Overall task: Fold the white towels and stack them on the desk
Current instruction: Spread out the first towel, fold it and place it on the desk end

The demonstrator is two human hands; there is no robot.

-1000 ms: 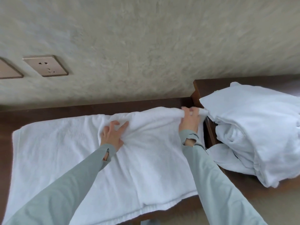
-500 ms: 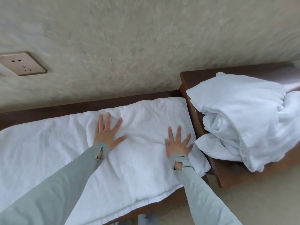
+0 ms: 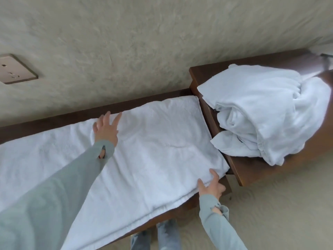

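Right hand [image 3: 210, 186] fingers [image 3: 213, 175] are curled around the near right corner of the towel [image 3: 153, 156], while the left hand [image 3: 106, 129] fingers are spread flat by its far edge. That towel is laid out flat along the counter [image 3: 54, 120], looks like barely one fold in. The pile of white towels [image 3: 266, 112] on the raised bit to the right is all unfolded, no stack or containers anywhere.

I see a plain white towel [image 3: 147, 152] spread on a dark brown wooden desk [image 3: 54, 121], its surface lightly textured, no print. To my right a heap of white towels [image 3: 266, 120] sits on the same dark brown wood. My sleeves [image 3: 59, 192] are a muted grey-green. The wall [image 3: 144, 42] is pale beige with a mottled, cloudy pattern; the socket plate [image 3: 14, 69] on it is a warmer beige. The floor [image 3: 279, 210] is cream with faint swirls, and below I see faded blue jeans [image 3: 162, 237]
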